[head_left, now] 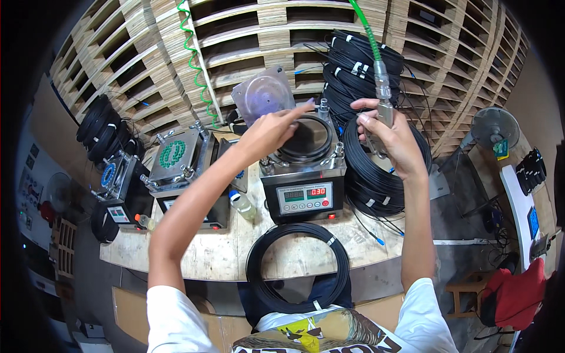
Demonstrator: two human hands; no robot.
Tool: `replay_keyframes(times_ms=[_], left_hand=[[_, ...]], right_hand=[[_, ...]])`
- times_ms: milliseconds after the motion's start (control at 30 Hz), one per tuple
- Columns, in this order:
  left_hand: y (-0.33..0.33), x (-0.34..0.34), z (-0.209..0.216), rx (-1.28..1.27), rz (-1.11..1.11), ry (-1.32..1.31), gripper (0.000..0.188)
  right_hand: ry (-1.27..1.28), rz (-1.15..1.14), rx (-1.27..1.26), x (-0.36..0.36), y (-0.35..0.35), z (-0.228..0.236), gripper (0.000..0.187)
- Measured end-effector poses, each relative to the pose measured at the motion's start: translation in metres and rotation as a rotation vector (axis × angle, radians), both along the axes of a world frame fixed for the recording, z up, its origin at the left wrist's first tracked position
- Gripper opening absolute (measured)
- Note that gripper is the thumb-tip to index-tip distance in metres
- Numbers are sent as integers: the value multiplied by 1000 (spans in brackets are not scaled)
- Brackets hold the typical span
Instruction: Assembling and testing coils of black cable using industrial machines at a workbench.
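In front of me stands a polishing machine with a digital panel and a dark round plate on top. My left hand reaches over the plate's left edge, index finger stretched out toward a metal corner post; its other fingers are partly hidden. My right hand is closed around a metal air blow gun, held up to the right of the machine. From its top runs a green air hose. A square metal plate leans behind the machine.
A coil of black cable overhangs the table's front edge. More cable coils are stacked behind my right hand. Two similar machines stand left, near a small bottle. Wooden pallets rise behind; a fan is at right.
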State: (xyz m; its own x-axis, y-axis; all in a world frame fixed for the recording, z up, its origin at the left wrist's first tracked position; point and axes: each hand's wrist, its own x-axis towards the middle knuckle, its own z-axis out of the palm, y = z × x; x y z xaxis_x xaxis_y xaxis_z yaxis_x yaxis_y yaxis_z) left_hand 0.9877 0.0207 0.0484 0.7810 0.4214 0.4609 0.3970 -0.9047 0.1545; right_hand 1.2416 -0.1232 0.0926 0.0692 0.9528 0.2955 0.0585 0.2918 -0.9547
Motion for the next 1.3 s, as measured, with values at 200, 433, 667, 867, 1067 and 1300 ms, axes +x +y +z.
replay_keyframes(times_ms=[200,433,667,867,1067,1300], left_hand=[[-2,-5,-31,-17,147,-413,39],[-5,-8,-26,-175,205,-520,30],[1,-14,-29,-138,168,-576,31],[9,-11,-29,-185,134,-491,34],[10,-4,-20,-37,-92,86,38],[19,-6,-21,-144,-184,235,40]], right_hand=[[-25,-3,117,-50,28,-3,24],[-69,36,87,-77,29,5,24],[-111,-47,77,-81,17,-1,22],[-121,-159,120,-56,11,10,26],[-131,-170,118,-24,4,18,30],[-93,-116,76,-17,1,17,31]])
